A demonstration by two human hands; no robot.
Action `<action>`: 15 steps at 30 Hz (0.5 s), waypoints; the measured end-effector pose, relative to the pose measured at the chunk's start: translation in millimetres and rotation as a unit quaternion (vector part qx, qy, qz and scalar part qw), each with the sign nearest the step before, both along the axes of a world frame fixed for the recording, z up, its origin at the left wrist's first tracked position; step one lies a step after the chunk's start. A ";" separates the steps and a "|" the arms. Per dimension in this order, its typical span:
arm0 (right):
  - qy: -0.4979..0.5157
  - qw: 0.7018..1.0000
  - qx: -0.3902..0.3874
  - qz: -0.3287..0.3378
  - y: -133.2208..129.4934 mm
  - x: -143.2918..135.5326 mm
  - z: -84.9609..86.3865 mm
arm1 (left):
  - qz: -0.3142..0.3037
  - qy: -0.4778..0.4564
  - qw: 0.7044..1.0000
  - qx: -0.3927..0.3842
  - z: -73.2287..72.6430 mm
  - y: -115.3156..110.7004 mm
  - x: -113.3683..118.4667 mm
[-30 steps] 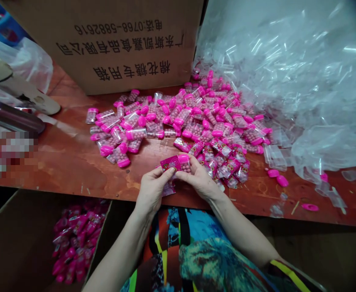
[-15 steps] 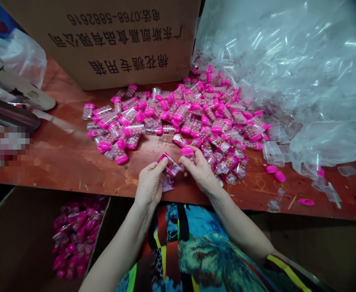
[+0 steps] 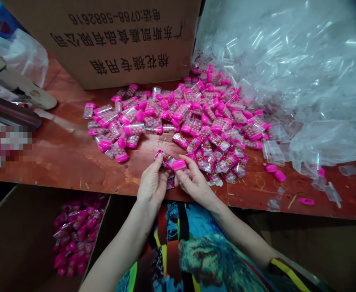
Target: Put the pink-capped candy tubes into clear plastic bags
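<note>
Reddish table (image 3: pixel 59 162), busy at six o'clock

Pinched a printed wrapper (image 3: pixel 166 159) between thumb and fingers of the left hand (image 3: pixel 150 182); clasped a pink-capped jar (image 3: pixel 179 164) in the right hand (image 3: pixel 196 187), at the wrapper's end. Had loose jars (image 3: pixel 188 96) heaped at twelve, wrapped packets (image 3: pixel 227 163) at three, clear plastic (image 3: pixel 290 61) at two, a carton (image 3: pixel 126 44) at eleven.

On the table (image 3: pixel 56 162): capped bottles (image 3: pixel 132 129) beyond both hands—left (image 3: pixel 152 182), right (image 3: pixel 194 186)—with the cardboard box (image 3: pixel 129 44) behind. Wrapped bottles (image 3: pixel 226 162): beyond and right of the right hand. Plastic packaging (image 3: pixel 287 73): far right. Flasks (image 3: pixel 32 92): far left. Open carton (image 3: pixel 10 247), holding packets (image 3: pixel 76 231): lower left.
</note>
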State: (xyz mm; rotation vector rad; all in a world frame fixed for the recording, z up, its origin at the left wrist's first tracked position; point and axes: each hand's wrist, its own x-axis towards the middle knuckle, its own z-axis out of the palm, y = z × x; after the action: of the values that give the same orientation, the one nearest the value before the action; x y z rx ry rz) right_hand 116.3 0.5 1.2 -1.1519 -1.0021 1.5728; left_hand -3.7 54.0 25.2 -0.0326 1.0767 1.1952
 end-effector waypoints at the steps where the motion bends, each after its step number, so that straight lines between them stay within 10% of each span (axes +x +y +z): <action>1: -0.005 1.000 0.001 0.007 -0.9 -0.2 -0.5 | -0.003 -0.004 1.000 -0.001 -0.7 -0.5 -0.1; 15: -0.109 0.990 0.057 0.069 6.2 15.1 0.7 | -0.225 0.003 0.972 0.073 -4.2 -21.2 0.7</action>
State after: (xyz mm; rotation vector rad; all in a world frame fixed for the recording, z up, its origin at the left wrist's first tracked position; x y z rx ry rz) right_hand 131.4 6.7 1.9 -1.2160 -1.3229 1.4967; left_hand -3.0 32.7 21.0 0.3149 0.9346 0.8576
